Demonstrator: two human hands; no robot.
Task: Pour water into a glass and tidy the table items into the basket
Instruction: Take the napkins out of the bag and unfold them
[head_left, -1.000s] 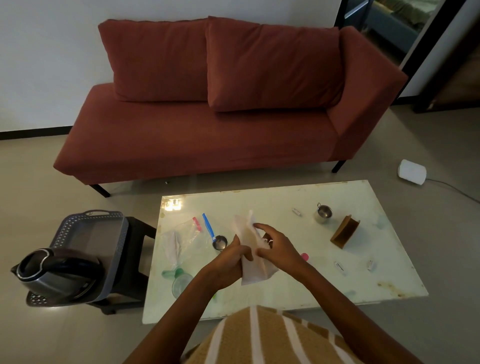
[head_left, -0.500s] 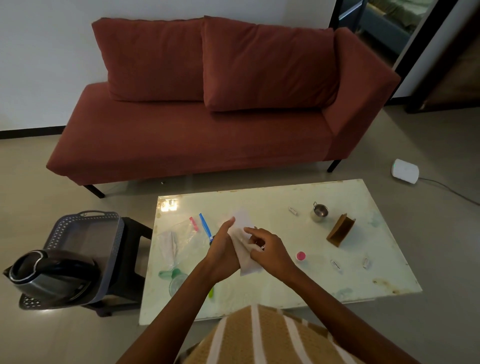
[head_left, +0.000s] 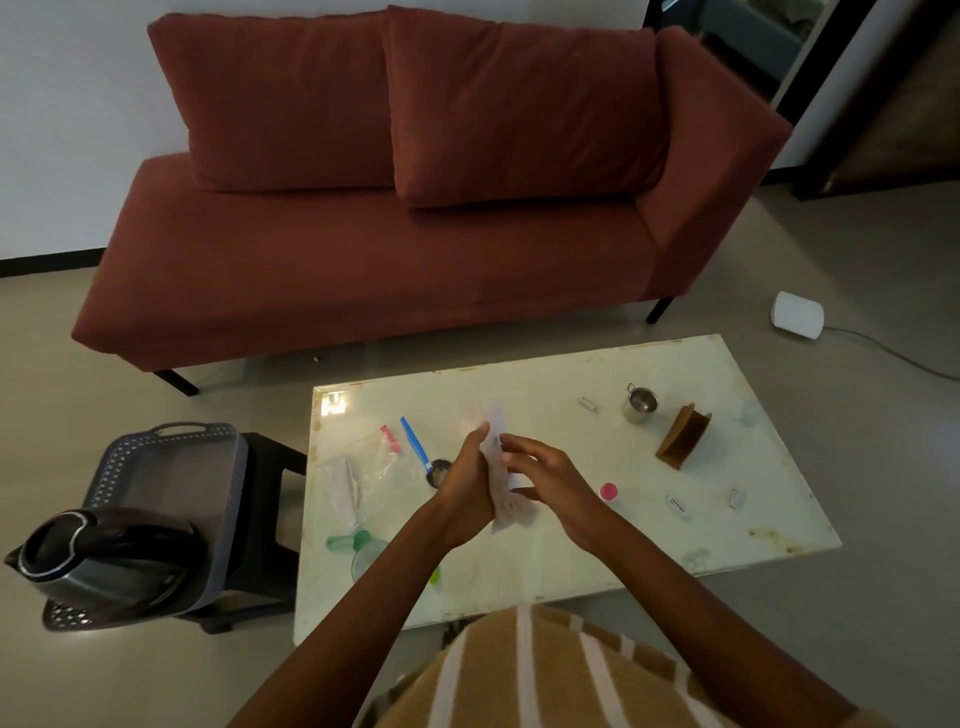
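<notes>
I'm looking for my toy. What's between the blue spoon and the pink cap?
Head view: left hand holding a white bag, right hand beside it.

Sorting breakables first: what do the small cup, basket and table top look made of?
Small cup: likely steel, bright metallic sheen. Basket: grey plastic, matte, moulded perforated walls. Table top: probably glass, glossy, mirrors a light at its far-left corner.

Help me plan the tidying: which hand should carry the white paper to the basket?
Left. The left hand grips the paper, and the basket sits on its side; the right hand is open.
</notes>
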